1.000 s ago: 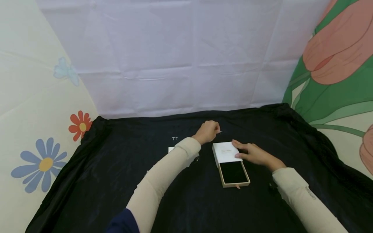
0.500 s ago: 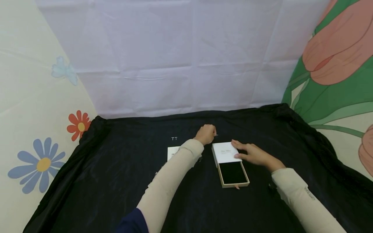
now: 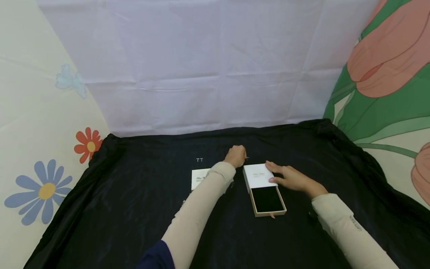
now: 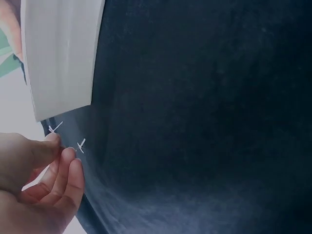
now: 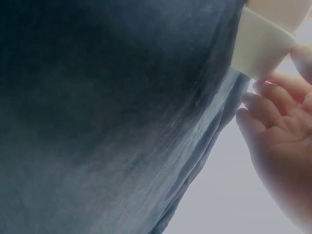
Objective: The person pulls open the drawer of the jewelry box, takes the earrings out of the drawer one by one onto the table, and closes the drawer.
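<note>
My left hand (image 3: 236,156) is beyond the box, thumb and fingers pinched together at a tiny silver T-shaped piece (image 4: 55,127), like a stud earring. Another such small piece (image 4: 82,146) shows right by its fingertips. A white jewelry box (image 3: 258,175) with faint print lies on the black cloth. Its drawer (image 3: 267,200), lined in black, is pulled partway out toward me and has a pink ribbon tab. At the box's far right corner, my right hand (image 3: 291,177) grips the sleeve between thumb and fingers; part of this hold is hidden.
Two tiny silver T-shaped pieces (image 3: 199,160) lie side by side to the left. A white printed card (image 3: 199,178) sits below them, partly covered by the left sleeve (image 3: 201,209). Black cloth (image 3: 134,209) covers the table, with a white sheet (image 3: 215,67) hanging behind.
My left hand has moved slightly left and toward me, the small silver piece shifting with it. More of the white card shows. The right hand and box stay in place.
</note>
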